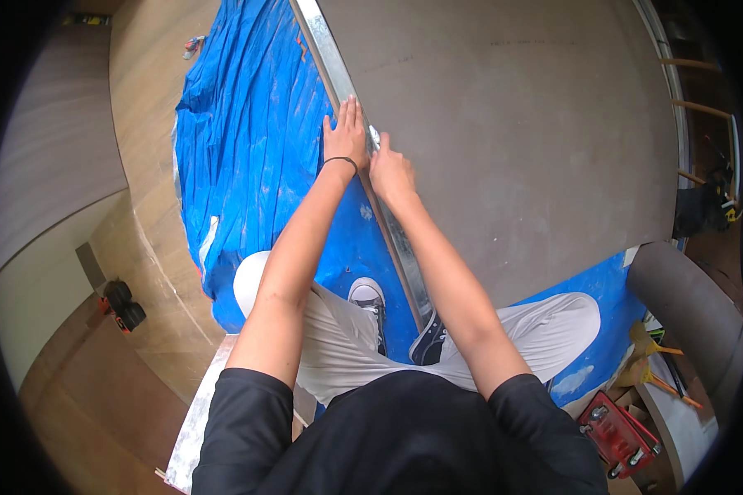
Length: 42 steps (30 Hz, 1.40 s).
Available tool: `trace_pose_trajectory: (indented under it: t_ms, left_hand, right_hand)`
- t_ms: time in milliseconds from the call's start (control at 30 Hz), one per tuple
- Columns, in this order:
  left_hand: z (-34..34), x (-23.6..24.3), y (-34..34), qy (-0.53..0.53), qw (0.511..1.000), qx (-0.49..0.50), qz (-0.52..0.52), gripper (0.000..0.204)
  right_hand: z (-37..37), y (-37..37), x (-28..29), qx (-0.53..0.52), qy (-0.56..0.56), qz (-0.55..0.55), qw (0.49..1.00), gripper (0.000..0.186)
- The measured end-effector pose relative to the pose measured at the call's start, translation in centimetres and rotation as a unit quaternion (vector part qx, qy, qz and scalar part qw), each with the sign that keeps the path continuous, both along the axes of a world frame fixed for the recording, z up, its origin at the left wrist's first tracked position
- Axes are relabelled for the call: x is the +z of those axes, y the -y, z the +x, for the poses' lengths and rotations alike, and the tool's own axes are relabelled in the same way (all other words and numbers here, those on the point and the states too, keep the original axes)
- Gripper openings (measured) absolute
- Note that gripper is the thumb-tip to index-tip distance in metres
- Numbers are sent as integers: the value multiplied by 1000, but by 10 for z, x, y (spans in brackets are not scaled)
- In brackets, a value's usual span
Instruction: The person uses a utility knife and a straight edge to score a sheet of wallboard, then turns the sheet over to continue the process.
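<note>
A large grey-brown board [512, 157] lies in front of me, with a long metal strip [325, 41] running along near its left edge. My left hand [346, 136] rests flat on the strip, fingers stretched forward and pressed together lightly. Just to its right, my right hand [392, 173] is closed around a small silver-white tool [375, 137]. The tool's front end sits against the strip's right side; my fingers hide most of it, and its exact kind does not show.
Blue tarp [256, 124] spreads under the board and my shoes [367, 295]. A rolled grey sheet [689, 297] and a red wheeled dolly [615, 433] lie at right. A black-and-orange item [124, 307] sits on the wooden floor [153, 214] at left.
</note>
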<state>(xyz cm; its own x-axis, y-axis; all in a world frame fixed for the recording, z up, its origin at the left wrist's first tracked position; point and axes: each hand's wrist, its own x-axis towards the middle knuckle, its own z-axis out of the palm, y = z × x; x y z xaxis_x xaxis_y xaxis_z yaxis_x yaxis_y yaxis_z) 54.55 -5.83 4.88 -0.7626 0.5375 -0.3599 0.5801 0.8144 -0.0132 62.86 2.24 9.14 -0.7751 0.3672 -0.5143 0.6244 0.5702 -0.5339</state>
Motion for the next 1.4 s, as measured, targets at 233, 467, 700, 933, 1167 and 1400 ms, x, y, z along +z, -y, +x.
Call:
trace_pose_trajectory:
  t_ms: [233, 467, 700, 933, 1167, 1400]
  left_hand:
    - [2, 12, -9, 25, 1000, -2, -5, 96]
    - [2, 25, -12, 54, 998, 13, -21, 139]
    - [0, 25, -15, 58, 998, 15, -33, 140]
    - [-2, 23, -10, 46, 999, 7, -2, 139]
    - [0, 11, -4, 20, 1000, -4, 17, 125]
    - [0, 2, 0, 7, 1000, -8, 28, 110]
  right_hand:
    - [-2, -7, -9, -8, 30, -12, 999, 33]
    - [143, 10, 3, -3, 104, -15, 994, 30]
    - [229, 9, 33, -10, 94, -8, 995, 30]
    - [76, -13, -9, -63, -68, -54, 994, 29]
    - [30, -14, -27, -42, -84, -69, 993, 29]
    - [19, -13, -31, -24, -57, -68, 996, 31]
